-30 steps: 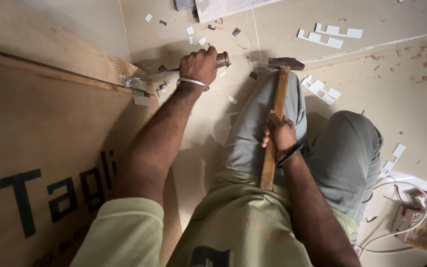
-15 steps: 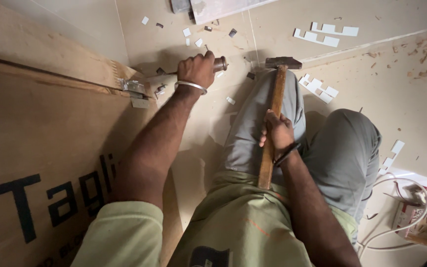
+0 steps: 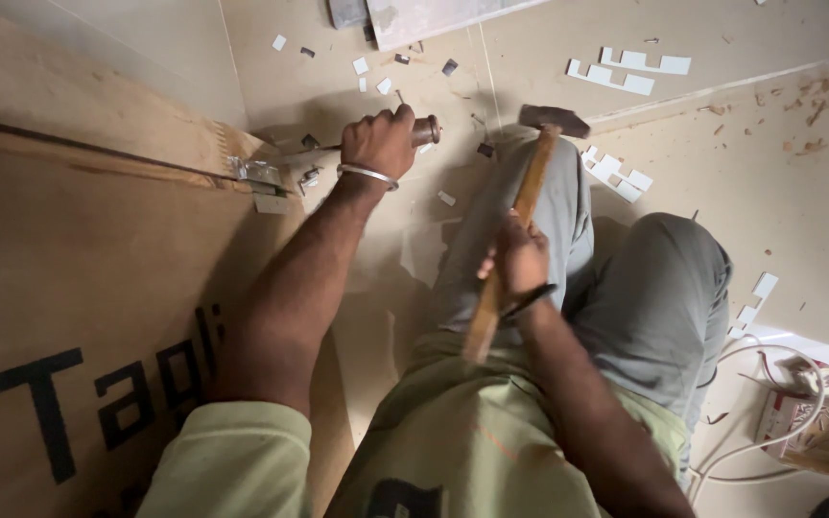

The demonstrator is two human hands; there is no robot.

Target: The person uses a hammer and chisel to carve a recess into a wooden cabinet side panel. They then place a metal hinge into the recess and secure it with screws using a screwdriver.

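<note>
Gripping a stiff steel chisel upper centre, left hand fingers clamped; right hand fingers clamped mid-handle on a head-heavy wooden-handled hammer.

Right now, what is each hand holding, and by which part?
The left hand grips a chisel around its shaft, just below the struck end. The right hand holds a hammer about midway along its wooden handle.
</note>
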